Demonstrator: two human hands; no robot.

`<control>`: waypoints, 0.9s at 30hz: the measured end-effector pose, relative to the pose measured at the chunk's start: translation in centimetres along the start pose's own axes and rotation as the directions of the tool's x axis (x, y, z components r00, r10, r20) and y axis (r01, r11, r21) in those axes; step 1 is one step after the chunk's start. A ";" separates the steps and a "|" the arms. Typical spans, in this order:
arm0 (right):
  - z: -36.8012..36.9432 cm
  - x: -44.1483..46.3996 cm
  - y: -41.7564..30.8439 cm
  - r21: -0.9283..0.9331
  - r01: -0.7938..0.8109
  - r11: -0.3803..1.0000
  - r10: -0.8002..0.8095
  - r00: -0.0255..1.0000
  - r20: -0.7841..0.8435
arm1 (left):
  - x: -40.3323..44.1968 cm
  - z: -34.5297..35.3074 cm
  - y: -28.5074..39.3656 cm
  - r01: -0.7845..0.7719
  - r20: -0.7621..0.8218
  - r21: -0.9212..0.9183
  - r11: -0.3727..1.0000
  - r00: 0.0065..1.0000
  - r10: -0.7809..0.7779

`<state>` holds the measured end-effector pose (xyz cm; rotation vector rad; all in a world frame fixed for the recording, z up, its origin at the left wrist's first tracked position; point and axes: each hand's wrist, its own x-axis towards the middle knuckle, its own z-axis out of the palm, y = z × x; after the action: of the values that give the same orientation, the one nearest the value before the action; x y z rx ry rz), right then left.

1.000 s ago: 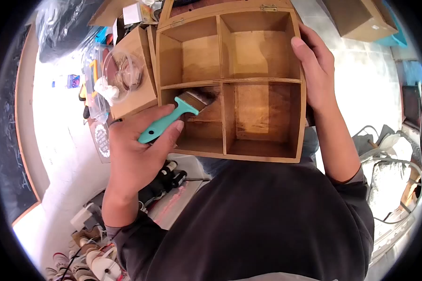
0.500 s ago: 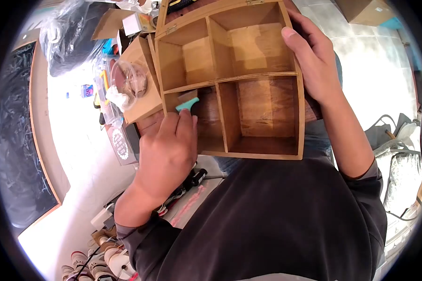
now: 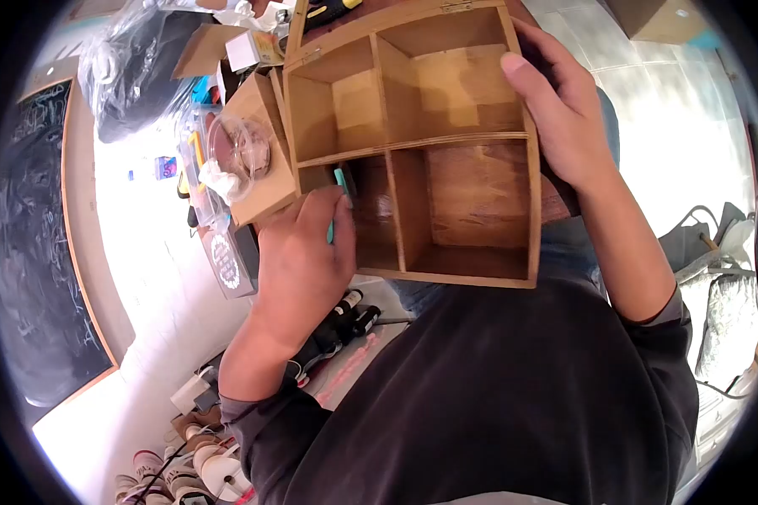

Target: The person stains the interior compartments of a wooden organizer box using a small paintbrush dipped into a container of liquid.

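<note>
A wooden box (image 3: 459, 139) with several compartments and small hinges on its top edge lies tilted before me. Its lower two compartments look darker and glossier than the upper ones. My right hand (image 3: 564, 109) grips the box's right side, thumb over the rim. In my left hand (image 3: 307, 244) is a flat brush (image 3: 340, 181) with a teal handle, pinched between the fingers. The brush's head is inside the lower left compartment, close to its left wall; its bristles are mostly hidden.
Left of the box, a clear plastic cup (image 3: 240, 151) and crumpled white tissue (image 3: 219, 181) rest by a cardboard box (image 3: 265, 172). A yellow-and-black tool (image 3: 333, 12) lies behind. Shoes (image 3: 181, 480) and dark bottles (image 3: 365, 321) sit below left. A chalkboard (image 3: 46, 252) stands far left.
The brush has turned from broadside to nearly edge-on inside the lower left compartment, as my left hand rotated. My right hand keeps its grip; the box has barely shifted.
</note>
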<state>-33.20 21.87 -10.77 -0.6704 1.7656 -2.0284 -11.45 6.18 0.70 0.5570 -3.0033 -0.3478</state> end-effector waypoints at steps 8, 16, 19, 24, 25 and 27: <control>-0.5 0.2 -0.3 -0.031 0.094 0.995 -0.094 0.995 0.022 | -0.5 -0.5 0.2 0.041 0.064 0.067 0.997 0.997 -0.045; -0.3 0.0 -1.4 -0.096 0.094 0.991 -0.090 0.995 0.040 | -0.2 -0.3 0.1 -0.053 0.120 0.051 0.997 0.992 0.046; -0.2 -0.1 0.5 -0.126 0.046 0.991 -0.046 0.999 0.003 | 0.0 -0.4 0.2 -0.038 0.063 0.122 0.992 0.998 0.031; -0.3 0.2 0.3 -0.077 0.118 0.990 -0.117 0.993 0.025 | 1.1 -0.5 -0.5 0.041 -0.023 0.085 0.996 0.999 -0.040; -0.5 0.4 -0.1 -0.069 0.199 0.978 -0.195 0.979 0.058 | 1.2 -0.6 -0.7 0.101 0.007 0.048 0.994 0.995 -0.102; -0.3 0.0 -1.9 -0.104 0.183 0.978 -0.178 0.982 0.055 | 1.1 -0.2 -1.1 0.161 0.040 0.015 0.987 0.986 -0.162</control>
<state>-33.35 22.42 -8.95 -0.9349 1.8592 -2.0248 -12.04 4.78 0.72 0.8069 -3.0081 -0.3551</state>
